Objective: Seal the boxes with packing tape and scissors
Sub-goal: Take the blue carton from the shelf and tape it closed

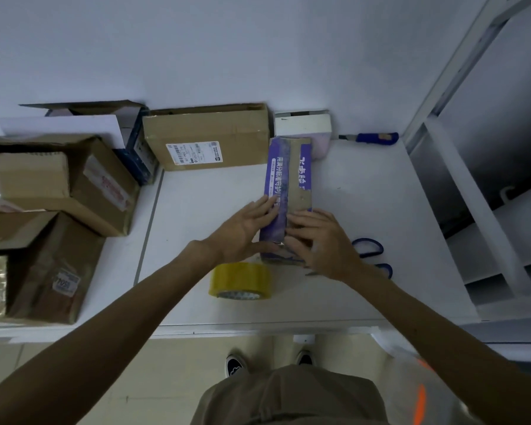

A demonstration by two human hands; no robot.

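Note:
A long purple and brown box [290, 176] lies on the white table [365, 210], a strip of tape running along its top. My left hand [246, 228] lies flat against the box's left side, fingers straight. My right hand [322, 243] presses on the box's near end with spread fingers. A roll of yellowish packing tape [241, 280] stands just in front of the box. Blue-handled scissors [373, 253] lie to the right, partly hidden behind my right hand.
Several cardboard boxes [59, 191] are piled at the left. A brown box with a label [207, 136] and a small white box [302, 124] stand against the back wall. A blue utility knife [373, 138] lies at the back right. White shelving [478, 210] borders the right.

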